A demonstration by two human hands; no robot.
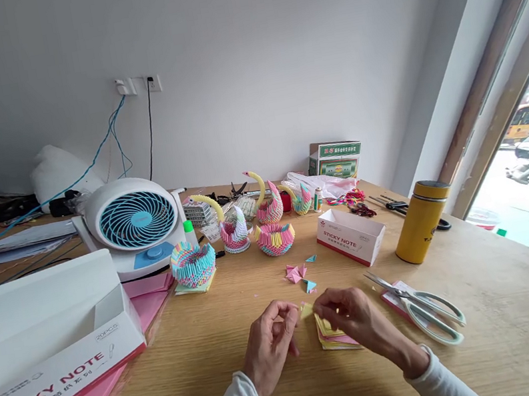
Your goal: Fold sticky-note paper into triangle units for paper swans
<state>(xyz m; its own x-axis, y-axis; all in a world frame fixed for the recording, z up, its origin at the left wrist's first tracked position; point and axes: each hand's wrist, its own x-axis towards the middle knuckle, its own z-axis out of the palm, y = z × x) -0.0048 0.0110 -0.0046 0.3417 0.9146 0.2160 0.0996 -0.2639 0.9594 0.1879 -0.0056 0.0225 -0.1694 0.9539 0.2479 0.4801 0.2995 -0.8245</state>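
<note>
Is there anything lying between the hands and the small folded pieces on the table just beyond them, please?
Nothing visible. The left hand and right hand pinch a yellow paper between them, and only bare table shows from there to the folded pieces. The scissors lie off to the right.

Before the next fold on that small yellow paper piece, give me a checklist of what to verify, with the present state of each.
1. Both hands on the piece: left hand and right hand pinch the yellow paper piece between fingertips. Ok.
2. Piece lifted off the table: cannot tell.
3. Paper supply within reach: stack of paper squares lies under the right hand. Ok.
4. Scissors out of the way: they lie right of the right hand, apart from it, blades pointing toward the hands. Ok.
5. Finished folded pieces apart from the hands: ok.
6. Fold crease aligned: cannot tell, too small.
</note>
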